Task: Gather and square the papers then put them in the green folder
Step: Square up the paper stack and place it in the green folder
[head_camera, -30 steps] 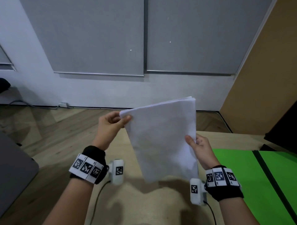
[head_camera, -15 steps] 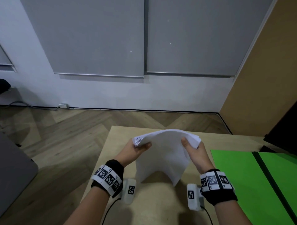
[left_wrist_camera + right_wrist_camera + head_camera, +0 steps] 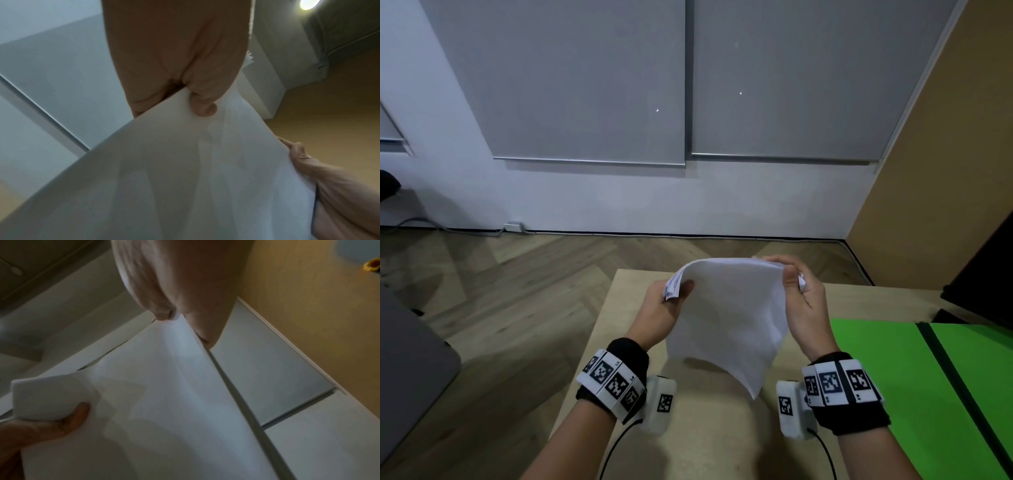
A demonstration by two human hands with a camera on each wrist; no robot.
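Note:
A stack of white papers (image 3: 729,315) hangs bowed above the light wooden table (image 3: 626,308), held at its two top corners. My left hand (image 3: 671,301) pinches the top left corner, thumb on the near face. My right hand (image 3: 796,287) pinches the top right corner. In the left wrist view the papers (image 3: 185,178) fill the lower frame under my left hand (image 3: 197,100), and in the right wrist view the papers (image 3: 164,402) hang below my right hand (image 3: 176,318). The green folder (image 3: 914,377) lies open flat on the table to the right.
The table's far edge and left edge drop to a herringbone wood floor (image 3: 517,291). A dark object (image 3: 983,274) stands at the table's back right. A grey surface (image 3: 407,370) sits at the far left. A white wall with grey blinds lies ahead.
The papers came down from chest height toward the table a second ago. Since then both hands shifted slightly, and the right hand's grip moved to the top right corner.

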